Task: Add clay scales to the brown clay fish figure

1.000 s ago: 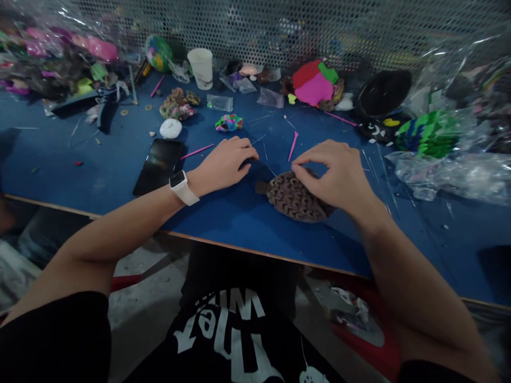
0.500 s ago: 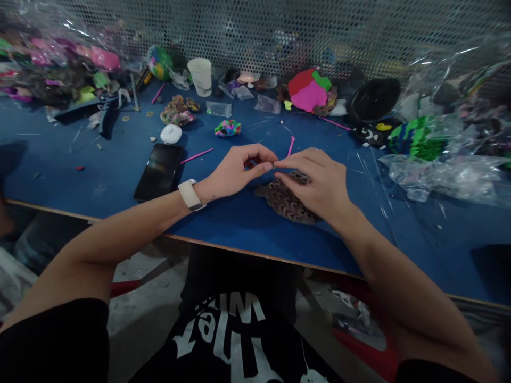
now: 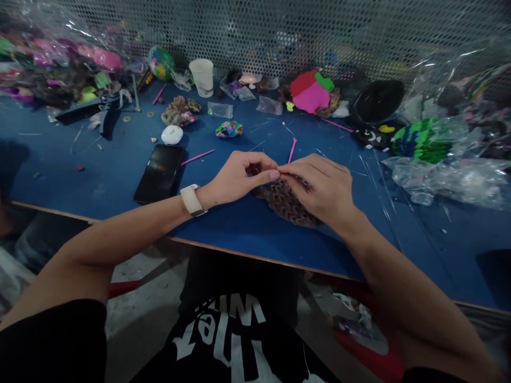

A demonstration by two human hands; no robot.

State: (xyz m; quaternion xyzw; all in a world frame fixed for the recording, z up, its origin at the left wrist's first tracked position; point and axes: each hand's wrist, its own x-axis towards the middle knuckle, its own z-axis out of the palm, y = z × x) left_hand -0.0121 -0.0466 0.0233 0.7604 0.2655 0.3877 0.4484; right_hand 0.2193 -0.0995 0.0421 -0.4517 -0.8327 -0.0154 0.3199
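Note:
My left hand (image 3: 249, 173) and my right hand (image 3: 321, 183) meet fingertip to fingertip above the table, both closed in a pinch. Whatever lies between the fingertips is too small and hidden to name. Under my right hand rests a brown clay piece (image 3: 290, 206) with a surface of overlapping scale-like bits; the hand covers its upper right part. Just beyond the fingers lies a pink modelling tool (image 3: 293, 150). A second thin pink tool (image 3: 198, 157) is left of my left hand, beside a black phone (image 3: 158, 173).
Along the back stand a paper cup (image 3: 202, 77), a multicoloured clay lump (image 3: 229, 128), a pink, red and green clay piece (image 3: 311, 94) and a black bowl (image 3: 378, 101). Plastic wrapping (image 3: 451, 178) lies at right. A white case (image 3: 172, 134) sits above the phone.
Both hands have moved slightly toward me, and their fingertips have come closer together. The brown clay piece stays where it was.

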